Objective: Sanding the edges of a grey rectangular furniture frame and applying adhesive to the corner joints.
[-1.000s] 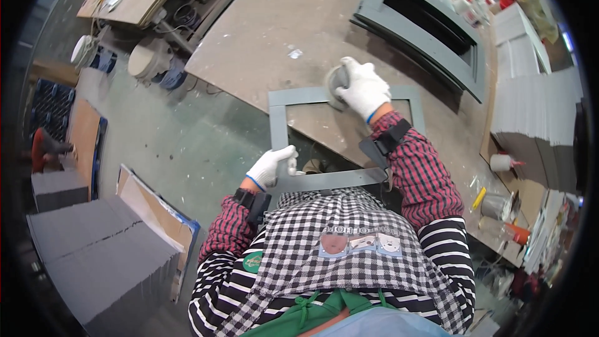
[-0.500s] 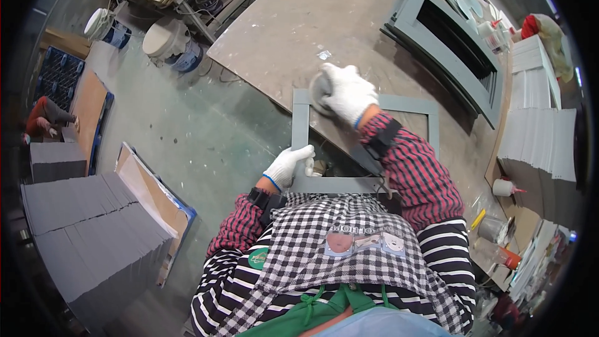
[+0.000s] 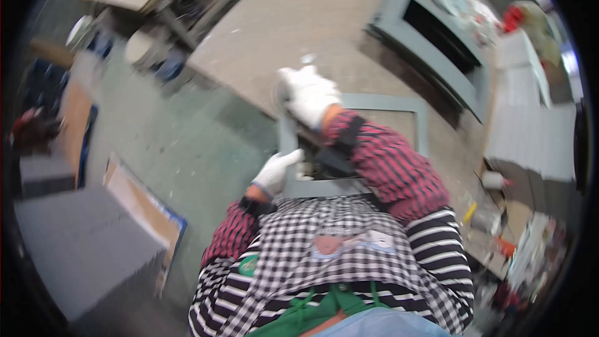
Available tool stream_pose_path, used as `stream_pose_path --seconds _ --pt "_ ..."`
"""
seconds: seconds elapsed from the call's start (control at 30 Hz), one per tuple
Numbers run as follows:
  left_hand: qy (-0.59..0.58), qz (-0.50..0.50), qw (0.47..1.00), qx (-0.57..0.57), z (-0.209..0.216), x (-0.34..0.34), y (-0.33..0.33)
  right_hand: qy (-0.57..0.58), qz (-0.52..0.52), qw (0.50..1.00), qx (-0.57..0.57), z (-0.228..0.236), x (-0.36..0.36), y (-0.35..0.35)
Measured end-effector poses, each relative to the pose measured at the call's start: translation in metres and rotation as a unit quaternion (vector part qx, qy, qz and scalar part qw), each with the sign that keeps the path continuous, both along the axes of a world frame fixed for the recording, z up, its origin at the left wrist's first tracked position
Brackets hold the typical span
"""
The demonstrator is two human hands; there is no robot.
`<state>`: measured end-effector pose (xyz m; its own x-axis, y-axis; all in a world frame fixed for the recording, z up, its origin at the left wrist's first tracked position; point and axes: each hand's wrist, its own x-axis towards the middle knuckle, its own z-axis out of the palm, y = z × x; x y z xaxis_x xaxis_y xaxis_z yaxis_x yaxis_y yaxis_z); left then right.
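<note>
**Grey frame across counter edge, one gloved grip at the side rail, one at the far-left corner**

At far left, on the floor: stack of grey panels [image 3: 93, 237]. Farther back: pale bucket [image 3: 140, 49].

Left grip [image 3: 272, 172], white-gloved: closed around the left rail of a grey rectangular frame [image 3: 324, 188], thumb lying along the rail. Frame location: partly over the counter [image 3: 268, 31], near-left corner beyond the counter's edge, near rail just beside the checked apron [image 3: 293, 237].

Over the frame's far-left corner: rounded grey tool [image 3: 280, 94], in the closed right grip [image 3: 311, 97], also white-gloved. Blurred; cannot tell exact finger placement, nor any pressure on the rail.

Handling, as judged: hold the left grip firm, to offset missing support under the near-left corner. Lay the tool flat, with light, even pressure. Ease off at the corner, to avoid tipping over the outer edge. Leave the left thumb clear of the tool's path.

Farther right, on the counter: pile of grey frames [image 3: 394, 18]. At far right: stack of pale panels [image 3: 533, 137], and near it a white bottle [image 3: 493, 179].
</note>
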<state>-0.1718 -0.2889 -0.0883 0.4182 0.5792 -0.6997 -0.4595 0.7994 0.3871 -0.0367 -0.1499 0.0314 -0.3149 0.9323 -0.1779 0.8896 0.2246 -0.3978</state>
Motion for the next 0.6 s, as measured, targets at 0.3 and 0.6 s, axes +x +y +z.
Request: stream_pose_path --seconds 0.3,0.6 --pt "0.117 -0.017 0.992 0.036 0.005 -0.009 0.007 0.026 -0.118 0.993 0.016 -0.027 0.065 0.001" --pt "0.135 -0.072 0.988 0.026 0.005 -0.017 0.025 0.002 -0.367 0.93 0.035 -0.015 0.2 -0.028"
